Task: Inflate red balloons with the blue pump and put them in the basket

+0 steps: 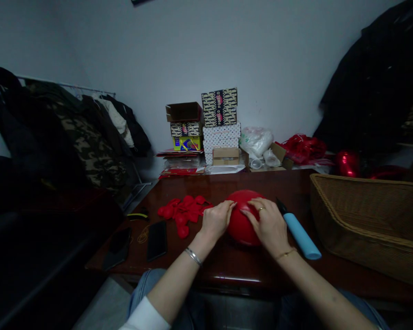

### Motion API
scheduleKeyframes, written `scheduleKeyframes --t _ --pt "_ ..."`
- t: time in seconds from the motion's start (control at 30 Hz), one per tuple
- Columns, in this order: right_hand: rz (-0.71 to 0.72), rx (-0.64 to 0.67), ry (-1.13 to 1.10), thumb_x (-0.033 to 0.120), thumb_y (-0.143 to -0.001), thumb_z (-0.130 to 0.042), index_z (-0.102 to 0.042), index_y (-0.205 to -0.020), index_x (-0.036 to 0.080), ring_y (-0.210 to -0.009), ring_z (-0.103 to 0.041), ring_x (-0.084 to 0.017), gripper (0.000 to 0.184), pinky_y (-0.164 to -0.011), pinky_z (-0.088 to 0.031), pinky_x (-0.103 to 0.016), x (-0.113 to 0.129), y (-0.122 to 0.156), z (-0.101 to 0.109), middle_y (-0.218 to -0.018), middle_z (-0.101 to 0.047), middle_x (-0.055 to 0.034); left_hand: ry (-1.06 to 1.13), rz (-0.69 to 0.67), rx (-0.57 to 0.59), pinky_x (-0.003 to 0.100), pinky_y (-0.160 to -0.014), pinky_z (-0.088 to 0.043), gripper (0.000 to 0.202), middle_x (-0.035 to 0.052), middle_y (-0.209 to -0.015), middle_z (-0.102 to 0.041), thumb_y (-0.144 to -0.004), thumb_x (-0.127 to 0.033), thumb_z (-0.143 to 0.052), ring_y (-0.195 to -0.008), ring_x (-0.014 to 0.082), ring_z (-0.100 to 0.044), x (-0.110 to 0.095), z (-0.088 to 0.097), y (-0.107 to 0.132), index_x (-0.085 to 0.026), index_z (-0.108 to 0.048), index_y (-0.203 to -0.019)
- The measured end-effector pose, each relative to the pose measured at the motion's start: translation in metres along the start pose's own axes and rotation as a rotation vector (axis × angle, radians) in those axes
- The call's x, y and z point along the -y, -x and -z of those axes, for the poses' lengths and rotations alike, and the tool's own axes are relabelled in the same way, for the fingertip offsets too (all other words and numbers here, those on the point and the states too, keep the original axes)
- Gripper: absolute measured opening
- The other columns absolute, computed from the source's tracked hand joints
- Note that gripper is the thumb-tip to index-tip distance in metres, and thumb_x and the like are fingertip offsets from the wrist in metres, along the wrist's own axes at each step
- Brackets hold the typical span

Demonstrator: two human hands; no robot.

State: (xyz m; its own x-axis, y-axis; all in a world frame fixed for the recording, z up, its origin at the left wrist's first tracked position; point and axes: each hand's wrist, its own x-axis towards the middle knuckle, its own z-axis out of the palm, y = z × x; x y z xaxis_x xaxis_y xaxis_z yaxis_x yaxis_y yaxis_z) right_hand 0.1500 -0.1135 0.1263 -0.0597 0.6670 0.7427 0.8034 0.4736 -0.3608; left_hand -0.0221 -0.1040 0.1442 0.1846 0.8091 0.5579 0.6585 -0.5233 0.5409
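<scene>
An inflated red balloon [242, 233] rests on the dark table in front of me, between my two hands. My left hand [216, 220] is closed in a pinch at its upper left side; what exactly the fingertips pinch is too small to make out. With thumb and fingers curled, my right hand [270, 224] grips the balloon's upper right surface. Left of the balloon lies a pile of flat red balloons [186, 211]. A light blue hand pump [303, 236] with a black nozzle lies just right of my right hand.
A wicker basket [371, 220] takes up the table's right side. Two dark phone-like slabs [157, 240], thin yellowish string [143, 234] and a yellow-black tool [137, 216] lie at left. Stacked boxes [220, 137] and a plastic bag [257, 141] stand behind the table.
</scene>
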Motion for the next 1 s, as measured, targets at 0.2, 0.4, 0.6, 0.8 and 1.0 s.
scheduleKeyframes --t 0.2,0.4,0.6,0.8,1.0 --pt "0.166 0.091 0.162 0.036 -0.084 -0.044 -0.037 -0.135 0.015 -0.132 -0.026 -0.033 0.056 -0.106 -0.011 -0.061 0.042 0.022 -0.007 -0.136 -0.044 -0.0144 -0.027 0.144 -0.139 0.023 -0.064 -0.043 0.030 0.0095 -0.078 -0.069 -0.087 -0.043 -0.045 -0.070 0.0191 -0.062 -0.003 -0.003 0.004 -0.021 -0.066 -0.093" --pt "0.046 0.087 0.148 0.061 -0.072 -0.053 -0.033 -0.135 0.018 -0.128 -0.029 -0.038 0.079 -0.098 -0.019 -0.068 0.034 0.021 -0.011 -0.139 -0.036 -0.0200 -0.068 0.079 -0.101 0.023 -0.065 -0.045 0.025 0.0074 -0.071 -0.067 -0.086 -0.040 -0.048 -0.067 0.0182 -0.061 -0.007 0.010 0.015 -0.022 -0.066 -0.088" --pt "0.101 0.268 -0.086 0.046 -0.067 -0.066 -0.033 -0.135 0.019 -0.123 -0.041 -0.029 0.080 -0.101 -0.033 -0.051 0.024 0.009 0.002 -0.132 -0.047 -0.0141 -0.084 -0.296 0.037 0.036 -0.095 -0.042 0.021 0.0071 -0.104 -0.068 -0.087 -0.031 -0.049 -0.110 0.0221 -0.056 -0.012 0.034 0.019 -0.023 -0.067 -0.092" --pt "0.093 0.443 -0.315 0.047 -0.062 -0.070 -0.019 -0.142 0.020 -0.123 -0.042 -0.025 0.098 -0.101 -0.036 -0.043 0.020 0.004 0.012 -0.136 -0.043 -0.0142 -0.003 -0.423 0.173 0.041 -0.100 -0.042 0.023 0.0066 -0.115 -0.064 -0.088 -0.028 -0.047 -0.113 0.0196 -0.055 0.002 0.043 0.023 -0.021 -0.066 -0.100" --pt "-0.009 0.147 -0.196 0.040 -0.077 -0.060 -0.047 -0.125 0.021 -0.117 -0.049 -0.025 0.053 -0.098 -0.041 -0.045 0.017 0.017 -0.007 -0.127 -0.052 -0.0123 -0.135 -0.272 -0.063 0.036 -0.097 -0.046 0.025 0.0059 -0.108 -0.067 -0.088 -0.024 -0.048 -0.104 0.0198 -0.061 0.021 0.036 0.038 -0.021 -0.065 -0.106"
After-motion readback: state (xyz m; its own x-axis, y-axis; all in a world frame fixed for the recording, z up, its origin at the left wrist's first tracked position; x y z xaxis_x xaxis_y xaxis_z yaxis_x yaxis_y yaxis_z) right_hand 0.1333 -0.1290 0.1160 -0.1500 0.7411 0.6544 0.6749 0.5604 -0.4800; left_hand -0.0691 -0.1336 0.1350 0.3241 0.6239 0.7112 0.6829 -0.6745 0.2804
